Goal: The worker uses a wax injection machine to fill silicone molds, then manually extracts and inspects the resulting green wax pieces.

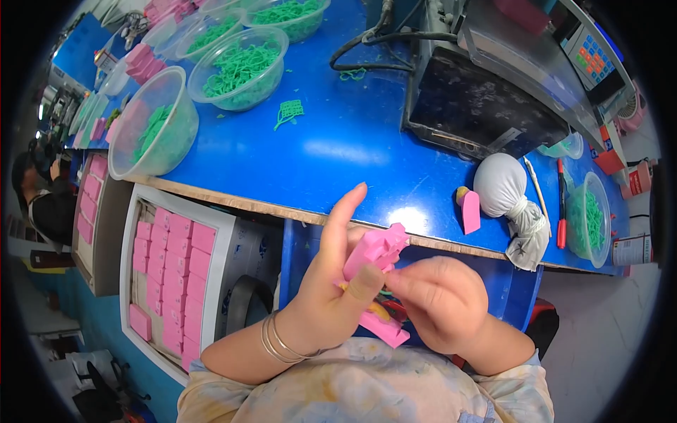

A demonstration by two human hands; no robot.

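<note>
My left hand (331,271) is closed around a pink rubber-like block (374,250) with a jagged, notched end, its index finger stretched up. Against the block's near right side, my right hand (444,299) has its thumb and fingertips pinched together. What they hold is hidden, though a small bit of green (385,292) shows close to the fingertips. Just below both hands, over my lap, there is another pink piece (386,330) with some yellow next to it. Whether it joins the upper block cannot be seen.
Clear bowls (240,70) of green openwork pieces stand on the blue table (338,151). A dark machine (486,99) occupies the back right. Nearer are a tied white cloth pouch (501,187), a pink piece (470,211) and a red marker (561,233). A framed tray (218,282) holds pink blocks at left.
</note>
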